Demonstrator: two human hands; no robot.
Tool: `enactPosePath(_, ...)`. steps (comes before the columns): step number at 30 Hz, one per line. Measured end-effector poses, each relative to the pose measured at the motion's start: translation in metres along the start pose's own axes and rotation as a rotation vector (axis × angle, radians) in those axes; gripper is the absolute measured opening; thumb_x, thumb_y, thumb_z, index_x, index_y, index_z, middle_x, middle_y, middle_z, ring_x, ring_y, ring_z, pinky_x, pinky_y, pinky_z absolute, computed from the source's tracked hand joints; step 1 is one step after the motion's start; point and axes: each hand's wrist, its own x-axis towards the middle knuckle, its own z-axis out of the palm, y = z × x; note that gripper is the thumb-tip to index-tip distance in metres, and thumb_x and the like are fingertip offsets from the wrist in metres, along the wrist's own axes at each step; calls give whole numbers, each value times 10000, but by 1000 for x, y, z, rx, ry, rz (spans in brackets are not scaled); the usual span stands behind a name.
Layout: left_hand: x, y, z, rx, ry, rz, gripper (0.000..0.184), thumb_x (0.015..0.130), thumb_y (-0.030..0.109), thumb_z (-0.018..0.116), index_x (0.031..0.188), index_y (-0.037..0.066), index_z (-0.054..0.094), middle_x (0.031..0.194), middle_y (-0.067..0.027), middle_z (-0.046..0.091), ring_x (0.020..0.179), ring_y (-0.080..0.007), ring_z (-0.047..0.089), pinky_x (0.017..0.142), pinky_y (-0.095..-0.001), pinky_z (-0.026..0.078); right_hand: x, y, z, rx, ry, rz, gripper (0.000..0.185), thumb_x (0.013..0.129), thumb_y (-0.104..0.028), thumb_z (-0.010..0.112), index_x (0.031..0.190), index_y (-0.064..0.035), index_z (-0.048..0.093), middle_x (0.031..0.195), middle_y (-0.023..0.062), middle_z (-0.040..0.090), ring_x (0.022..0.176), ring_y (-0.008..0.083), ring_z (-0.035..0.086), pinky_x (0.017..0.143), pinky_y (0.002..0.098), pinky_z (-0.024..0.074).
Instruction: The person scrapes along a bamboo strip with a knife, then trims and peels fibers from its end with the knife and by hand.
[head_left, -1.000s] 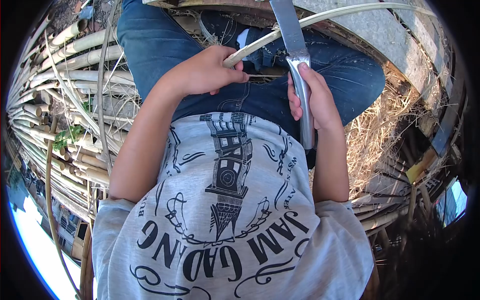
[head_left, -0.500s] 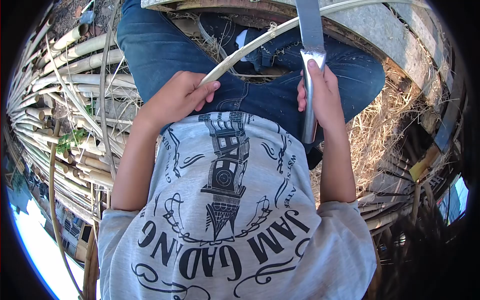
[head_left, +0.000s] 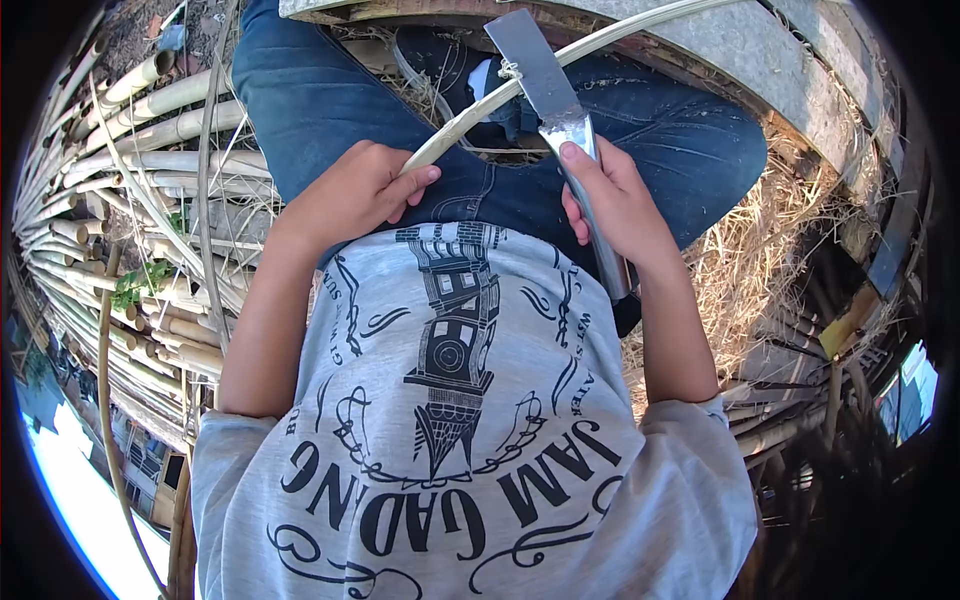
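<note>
A long pale bamboo strip (head_left: pixel 600 38) runs from my left hand (head_left: pixel 365 195) up and to the right across my lap. My left hand pinches its near end between thumb and fingers. In my right hand (head_left: pixel 620 200) is a knife (head_left: pixel 533 68) with a broad flat blade and a shiny metal handle, my thumb lying along the handle's top. The blade crosses the strip, tilted up and to the left. Small curled shavings (head_left: pixel 510 70) sit at the blade's left edge, on the strip.
Cut bamboo poles (head_left: pixel 150 160) are stacked at the left. Wooden boards (head_left: pixel 720 60) lie beyond my crossed legs at the top right. Pale straw-like shavings (head_left: pixel 740 270) cover the ground on the right. A shoe (head_left: pixel 435 65) shows between my legs.
My left hand has drawn the strip's end down and left. The knife first moved right along the strip, then came back left, its blade now tilted more to the left.
</note>
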Motion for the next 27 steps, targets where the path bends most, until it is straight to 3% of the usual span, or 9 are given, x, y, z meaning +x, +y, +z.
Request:
enactPosePath(4, 0, -2, 1, -50, 33, 13, 440, 1000, 322, 533, 717, -6, 613, 518, -58, 557, 475, -139, 529, 492, -305, 408, 4, 0, -9, 84, -42, 23, 359, 1021, -389, 432, 937, -46, 503, 571, 28, 500, 409, 81, 464, 372, 233, 392)
enactPosePath(8, 2, -4, -7, -30, 60, 44, 440, 1000, 319, 534, 713, -6, 611, 521, -52, 558, 476, -138, 530, 493, -303, 410, 11, 6, -17, 579, -11, -35, 343, 1027, -374, 410, 967, -48, 499, 563, 26, 470, 410, 91, 468, 383, 244, 414)
enactPosePath(10, 4, -5, -6, -40, 62, 34, 440, 1000, 318, 534, 713, -7, 611, 522, -52, 560, 477, -137, 534, 492, -304, 411, 16, 7, -2, 271, 239, -96, 332, 1026, -381, 417, 977, -62, 492, 580, 26, 482, 421, 94, 475, 393, 252, 422)
enactPosePath(12, 9, -4, -7, 150, 46, 62, 434, 999, 311, 535, 715, -7, 612, 522, -52, 562, 481, -135, 547, 490, -306, 412, 4, 3, 12, -10, 5, -24, 347, 1021, -399, 429, 966, -61, 485, 586, 24, 488, 430, 93, 480, 395, 249, 419)
enactPosePath(15, 8, -1, -2, -84, 28, 48, 435, 1000, 315, 530, 719, -7, 613, 519, -56, 564, 476, -139, 546, 490, -313, 412, 0, -4, 1, 62, -3, 20, 370, 1011, -408, 450, 963, -45, 495, 584, 21, 491, 418, 83, 468, 385, 246, 408)
enactPosePath(18, 6, 8, -2, -7, 106, 74, 438, 999, 320, 526, 721, -6, 612, 515, -58, 558, 467, -142, 532, 494, -319, 410, 2, -1, -12, 138, -62, 53, 365, 1017, -407, 431, 962, -52, 500, 584, 25, 485, 393, 86, 445, 373, 250, 399)
enactPosePath(21, 7, 7, -6, 11, 106, 85, 442, 999, 323, 523, 716, -5, 612, 515, -59, 558, 463, -145, 525, 495, -322, 405, 9, 4, -10, 595, 51, -44, 400, 1028, -437, 368, 969, -59, 486, 574, 31, 462, 381, 108, 427, 374, 254, 397)
enactPosePath(24, 11, 10, -11, 23, 122, 114, 443, 998, 321, 527, 706, -1, 612, 515, -58, 558, 465, -144, 526, 490, -322, 400, 10, 6, 2, 212, 105, -40, 352, 1027, -402, 414, 960, -63, 483, 582, 30, 480, 430, 94, 468, 401, 249, 402)
enactPosePath(27, 16, 6, -8, 104, 121, 140, 450, 996, 327, 531, 698, 0, 612, 516, -58, 559, 465, -146, 524, 486, -319, 396, 0, 9, 14, 109, -136, 31, 339, 1008, -363, 489, 1018, -27, 529, 588, 13, 510, 433, 77, 475, 399, 232, 397)
